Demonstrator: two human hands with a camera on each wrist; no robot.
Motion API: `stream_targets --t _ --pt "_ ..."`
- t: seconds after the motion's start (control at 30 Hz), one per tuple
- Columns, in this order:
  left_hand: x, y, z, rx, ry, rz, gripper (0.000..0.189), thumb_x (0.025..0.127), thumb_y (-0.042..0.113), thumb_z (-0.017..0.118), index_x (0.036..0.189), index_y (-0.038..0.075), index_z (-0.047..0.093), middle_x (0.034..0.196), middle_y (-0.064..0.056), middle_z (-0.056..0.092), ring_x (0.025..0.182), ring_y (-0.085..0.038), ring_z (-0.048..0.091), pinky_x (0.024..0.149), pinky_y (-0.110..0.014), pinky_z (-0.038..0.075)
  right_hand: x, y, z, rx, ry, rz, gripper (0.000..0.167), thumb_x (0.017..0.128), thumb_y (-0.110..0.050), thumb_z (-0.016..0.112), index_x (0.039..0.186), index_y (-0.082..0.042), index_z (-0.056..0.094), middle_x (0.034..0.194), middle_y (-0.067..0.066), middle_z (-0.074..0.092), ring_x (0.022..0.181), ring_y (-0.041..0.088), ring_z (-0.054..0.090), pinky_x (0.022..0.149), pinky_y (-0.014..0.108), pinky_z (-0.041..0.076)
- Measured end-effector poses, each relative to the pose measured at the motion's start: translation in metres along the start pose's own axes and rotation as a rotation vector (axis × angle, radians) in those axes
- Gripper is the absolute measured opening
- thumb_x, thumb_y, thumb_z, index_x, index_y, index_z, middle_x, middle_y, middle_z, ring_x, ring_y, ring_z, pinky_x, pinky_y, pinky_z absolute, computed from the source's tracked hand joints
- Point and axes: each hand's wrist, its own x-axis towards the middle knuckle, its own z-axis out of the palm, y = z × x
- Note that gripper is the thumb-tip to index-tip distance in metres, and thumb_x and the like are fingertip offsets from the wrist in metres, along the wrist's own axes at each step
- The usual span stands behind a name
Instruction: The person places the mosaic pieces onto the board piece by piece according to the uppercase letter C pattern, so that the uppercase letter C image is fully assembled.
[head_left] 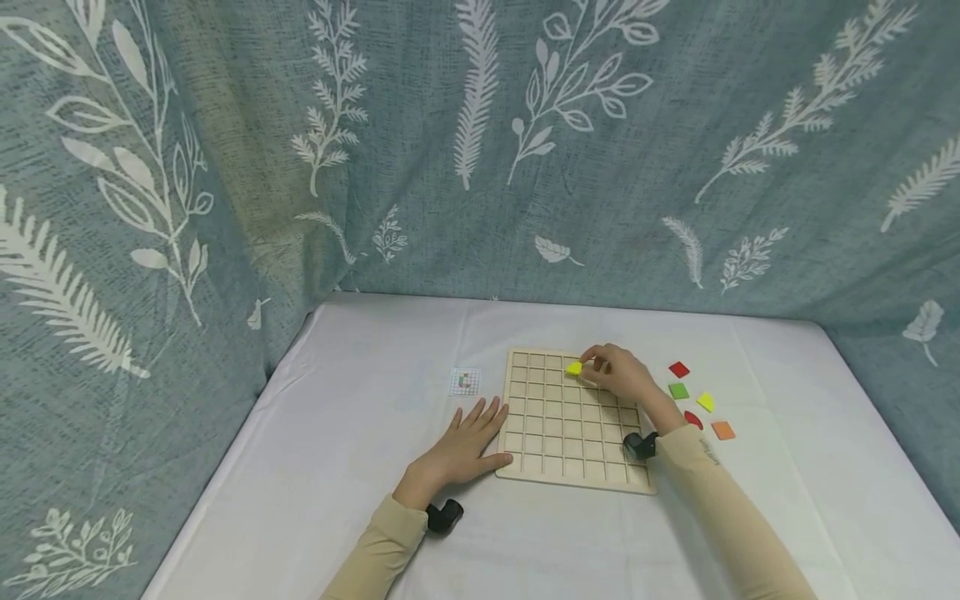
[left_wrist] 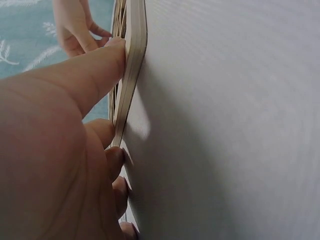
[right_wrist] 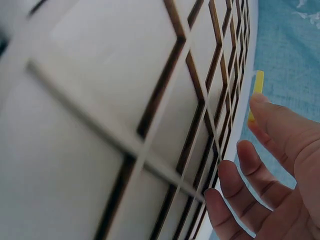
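A wooden grid board [head_left: 543, 446] lies on the white table. My right hand [head_left: 618, 372] is over its far part and pinches a yellow quarter-round tile [head_left: 574, 367] between thumb and fingertips. In the right wrist view that yellow tile [right_wrist: 259, 82] shows edge-on above the grid, the other fingers curving loosely beside it. My left hand [head_left: 465, 446] rests at the board's left edge, fingers spread. In the left wrist view the thumb [left_wrist: 97, 70] touches the board's rim [left_wrist: 134, 55], and the other fingertips lie along the side.
Right of the board lie a red tile [head_left: 678, 369], a green square tile [head_left: 678, 391], a second yellow tile [head_left: 706, 402], a red rounded tile [head_left: 693, 419] and an orange tile [head_left: 723, 430]. Left of it lies a small card [head_left: 465, 382] printed with a coloured grid pattern. A leaf-patterned curtain [head_left: 420, 150] hangs behind.
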Motion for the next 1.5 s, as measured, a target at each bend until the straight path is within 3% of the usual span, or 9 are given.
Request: stream_targets --t 0.57,1.07,1.33,1.5 --pt "0.002 -0.003 0.003 -0.001 -0.008 0.000 0.073 0.093 0.046 0.048 0.149 0.009 0.019 0.155 -0.011 0.013 0.143 -0.031 0.005 0.114 -0.054 0.004 0.009 -0.017 0.014 -0.021 -0.030 -0.054 0.024 0.087 -0.025 0.066 0.106 -0.011 0.065 0.088 0.005 0.060 0.076 0.017 0.058 0.061 0.031 0.047" --pt "0.004 -0.003 0.003 0.005 -0.003 -0.004 0.072 0.093 0.046 0.047 0.149 0.009 0.019 0.155 -0.011 0.013 0.143 -0.031 0.005 0.114 -0.054 0.005 0.008 -0.023 0.016 -0.044 -0.031 -0.027 0.021 0.086 -0.024 0.067 0.105 -0.013 0.066 0.086 0.005 0.059 0.071 0.016 0.055 0.057 0.030 0.043" --pt "-0.001 -0.005 0.002 -0.060 0.024 0.055 0.077 0.092 0.055 0.042 0.149 0.010 0.016 0.155 -0.012 0.011 0.143 -0.030 0.001 0.113 -0.055 0.000 0.007 -0.025 0.017 -0.063 -0.015 -0.016 0.023 0.085 -0.023 0.068 0.106 -0.012 0.068 0.087 0.006 0.059 0.070 0.016 0.054 0.056 0.029 0.043" --pt "0.001 -0.005 0.003 -0.026 0.001 0.020 0.074 0.093 0.048 0.046 0.149 0.009 0.018 0.155 -0.012 0.012 0.143 -0.030 0.004 0.114 -0.054 0.002 0.006 -0.026 0.018 -0.059 -0.016 -0.007 0.023 0.086 -0.024 0.067 0.107 -0.014 0.069 0.087 0.004 0.059 0.071 0.016 0.053 0.056 0.028 0.042"
